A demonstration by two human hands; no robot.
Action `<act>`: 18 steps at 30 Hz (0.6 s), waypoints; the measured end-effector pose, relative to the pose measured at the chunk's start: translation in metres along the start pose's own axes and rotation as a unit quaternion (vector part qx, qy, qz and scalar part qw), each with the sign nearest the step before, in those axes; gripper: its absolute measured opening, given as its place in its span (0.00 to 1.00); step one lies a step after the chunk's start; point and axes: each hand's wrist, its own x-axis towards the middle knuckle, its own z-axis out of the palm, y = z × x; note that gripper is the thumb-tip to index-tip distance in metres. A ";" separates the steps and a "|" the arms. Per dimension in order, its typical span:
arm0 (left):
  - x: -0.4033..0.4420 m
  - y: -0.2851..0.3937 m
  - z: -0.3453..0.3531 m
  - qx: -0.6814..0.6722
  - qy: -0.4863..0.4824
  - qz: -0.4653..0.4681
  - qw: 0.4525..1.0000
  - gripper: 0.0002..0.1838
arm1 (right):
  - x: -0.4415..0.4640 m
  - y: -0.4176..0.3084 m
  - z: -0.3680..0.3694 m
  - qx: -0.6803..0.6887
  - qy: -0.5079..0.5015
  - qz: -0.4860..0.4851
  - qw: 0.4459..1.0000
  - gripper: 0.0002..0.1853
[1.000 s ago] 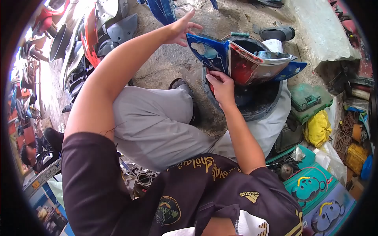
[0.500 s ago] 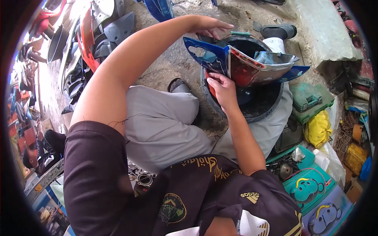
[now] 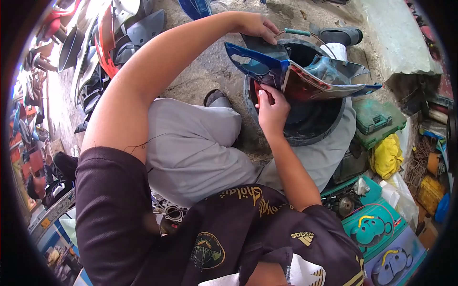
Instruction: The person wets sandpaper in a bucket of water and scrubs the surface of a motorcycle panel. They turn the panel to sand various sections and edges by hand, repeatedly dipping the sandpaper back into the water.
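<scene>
A blue, red and white plastic panel point(image 3: 310, 81) is tilted over a black bucket point(image 3: 317, 136), with a cut-out in its blue left end. My left hand point(image 3: 260, 26) reaches around the far side, its fingers bent over a dark edge at the panel's back; the fingertips are partly hidden. My right hand point(image 3: 274, 112) is closed at the near edge of the panel, thumb and fingers pinched together. A small red piece point(image 3: 257, 90) shows beside those fingers; whether it belongs to the panel is unclear. The bucket's green handle grip point(image 3: 296, 32) lies beyond the panel.
Body panels point(image 3: 107, 43) are stacked at the left. At the right are a green case point(image 3: 379, 121), a yellow bag point(image 3: 386, 155) and an open teal toolbox point(image 3: 377, 190). A concrete block point(image 3: 396, 43) stands upper right. Another person point(image 3: 45, 183) is at the far left.
My left hand, at first open and away from the panel, has come over to its back edge. The panel has tilted and shifted slightly right, with my right hand. The bucket handle has moved up.
</scene>
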 end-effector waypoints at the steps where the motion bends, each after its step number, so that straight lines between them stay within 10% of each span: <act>1: -0.001 0.001 -0.001 -0.004 -0.006 0.004 1.000 0.35 | 0.002 0.003 0.001 -0.045 0.015 -0.071 0.996 0.10; 3: 0.002 -0.001 -0.001 -0.014 -0.023 0.018 0.999 0.33 | 0.007 0.010 0.005 -0.133 0.044 -0.209 0.968 0.09; 18: 0.002 -0.012 0.004 0.126 0.075 0.080 0.986 0.32 | 0.001 0.010 0.016 -0.244 -0.031 -0.227 0.943 0.17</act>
